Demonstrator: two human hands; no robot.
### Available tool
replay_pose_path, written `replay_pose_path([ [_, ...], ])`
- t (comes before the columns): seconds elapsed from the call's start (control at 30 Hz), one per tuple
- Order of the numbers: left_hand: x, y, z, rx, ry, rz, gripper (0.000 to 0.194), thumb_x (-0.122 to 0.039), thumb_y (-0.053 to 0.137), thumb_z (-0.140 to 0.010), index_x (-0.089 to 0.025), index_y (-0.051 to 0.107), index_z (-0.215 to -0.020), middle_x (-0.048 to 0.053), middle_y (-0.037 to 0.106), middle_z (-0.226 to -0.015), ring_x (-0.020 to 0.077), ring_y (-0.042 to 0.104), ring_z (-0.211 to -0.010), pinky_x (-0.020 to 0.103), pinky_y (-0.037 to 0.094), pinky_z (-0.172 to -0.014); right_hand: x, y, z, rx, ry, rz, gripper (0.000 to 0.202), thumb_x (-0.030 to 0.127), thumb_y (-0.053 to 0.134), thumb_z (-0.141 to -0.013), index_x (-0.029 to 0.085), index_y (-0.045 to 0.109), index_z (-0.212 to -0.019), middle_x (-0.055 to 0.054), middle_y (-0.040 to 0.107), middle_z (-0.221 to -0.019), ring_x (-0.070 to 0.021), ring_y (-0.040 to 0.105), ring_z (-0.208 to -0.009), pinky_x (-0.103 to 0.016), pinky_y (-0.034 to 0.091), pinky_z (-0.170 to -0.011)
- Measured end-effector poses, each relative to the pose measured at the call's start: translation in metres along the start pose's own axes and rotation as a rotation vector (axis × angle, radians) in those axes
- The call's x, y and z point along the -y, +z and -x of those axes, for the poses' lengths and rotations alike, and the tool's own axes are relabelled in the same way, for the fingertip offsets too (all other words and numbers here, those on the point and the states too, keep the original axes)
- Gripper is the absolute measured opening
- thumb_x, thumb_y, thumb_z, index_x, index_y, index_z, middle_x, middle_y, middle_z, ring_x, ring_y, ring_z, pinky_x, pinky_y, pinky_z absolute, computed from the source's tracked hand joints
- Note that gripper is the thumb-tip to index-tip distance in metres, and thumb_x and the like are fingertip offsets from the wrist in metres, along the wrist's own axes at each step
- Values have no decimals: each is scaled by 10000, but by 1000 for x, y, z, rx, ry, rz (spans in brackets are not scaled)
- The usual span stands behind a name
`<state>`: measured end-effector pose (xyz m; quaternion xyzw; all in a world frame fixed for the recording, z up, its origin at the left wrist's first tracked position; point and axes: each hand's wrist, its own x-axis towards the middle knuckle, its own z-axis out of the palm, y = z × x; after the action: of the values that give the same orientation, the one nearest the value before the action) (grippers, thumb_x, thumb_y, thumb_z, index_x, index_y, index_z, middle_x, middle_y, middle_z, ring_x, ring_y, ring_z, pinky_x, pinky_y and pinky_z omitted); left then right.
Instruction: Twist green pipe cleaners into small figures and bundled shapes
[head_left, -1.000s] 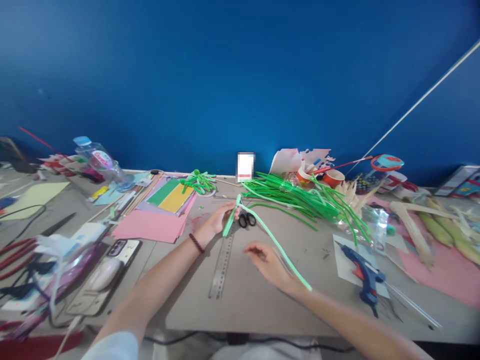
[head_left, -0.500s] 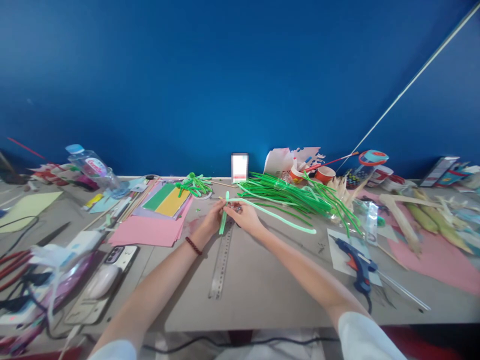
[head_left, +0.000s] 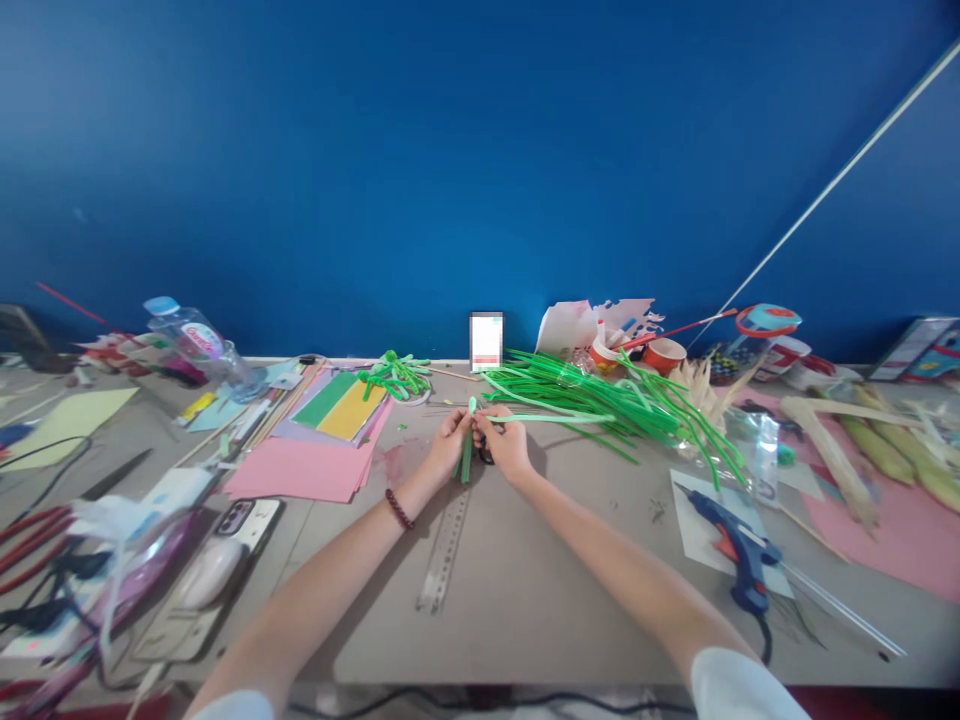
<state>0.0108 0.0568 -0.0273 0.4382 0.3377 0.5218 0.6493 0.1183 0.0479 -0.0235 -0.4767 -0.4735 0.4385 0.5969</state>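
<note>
My left hand (head_left: 450, 440) is closed on a small bundle of green pipe cleaners (head_left: 466, 462), which hangs down between the two hands above the table. Pinched close beside it, my right hand (head_left: 506, 440) grips a light green pipe cleaner (head_left: 559, 418) that stretches out to the right from the bundle's top. Something dark shows under the right fingers, too small to make out. Below the hands a clear ruler (head_left: 444, 560) lies on the table. Behind and to the right is a large pile of green pipe cleaners (head_left: 600, 395).
Pink paper (head_left: 300, 468), a phone (head_left: 259, 520) with a white mouse (head_left: 212, 572) and a plastic bottle (head_left: 199, 340) lie left. A glue gun (head_left: 739, 545), corn husks (head_left: 840, 460) and red cups (head_left: 664, 355) are right. A bright screen (head_left: 487, 342) stands at the wall.
The view has shifted slightly. Both hands are closer together around the bundle's top, and the light green pipe cleaner now points more level to the right, its visible length shorter.
</note>
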Motion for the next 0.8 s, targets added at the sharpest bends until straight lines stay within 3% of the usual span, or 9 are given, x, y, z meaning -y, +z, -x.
replay_pose_path([
  [0.13, -2, 2, 1, 2, 9, 7, 299, -436, 657, -738, -165, 548, -804, -46, 533, -576, 74, 513, -497, 186, 395, -480, 2, -5, 0, -16, -182, 159, 185, 354, 580, -759, 182, 645, -775, -47, 618, -815, -156, 592, -689, -243, 472, -525],
  [0.23, -6, 6, 2, 19, 19, 45, 270, -408, 666, -739, -179, 539, -807, -59, 517, -564, 67, 499, -474, 182, 391, -468, 3, -7, -2, -3, -240, 199, 177, 333, 552, -787, 188, 652, -769, -59, 618, -849, -184, 598, -783, -254, 475, -558],
  [0.47, -11, 6, 3, 61, 9, 56, 285, -382, 706, -713, -182, 516, -787, -67, 530, -577, 51, 494, -464, 165, 397, -476, -2, -9, -8, 30, -221, 168, 165, 345, 544, -789, 198, 618, -785, -46, 611, -840, -169, 592, -737, -247, 468, -534],
  [0.57, -11, 8, 4, 75, -9, 113, 314, -371, 735, -687, -179, 521, -812, -70, 535, -591, 47, 491, -459, 164, 391, -464, 0, -9, -8, 43, -184, 126, 157, 352, 543, -780, 204, 597, -775, -32, 587, -798, -142, 568, -627, -237, 449, -470],
  [0.8, -14, 17, 9, 127, -101, 322, 321, -301, 776, -650, -167, 533, -813, -61, 534, -599, 65, 497, -490, 189, 407, -473, 9, -7, -9, 115, 22, -51, 221, 430, 596, -735, 218, 542, -766, 27, 525, -609, -109, 486, -422, -236, 419, -360],
])
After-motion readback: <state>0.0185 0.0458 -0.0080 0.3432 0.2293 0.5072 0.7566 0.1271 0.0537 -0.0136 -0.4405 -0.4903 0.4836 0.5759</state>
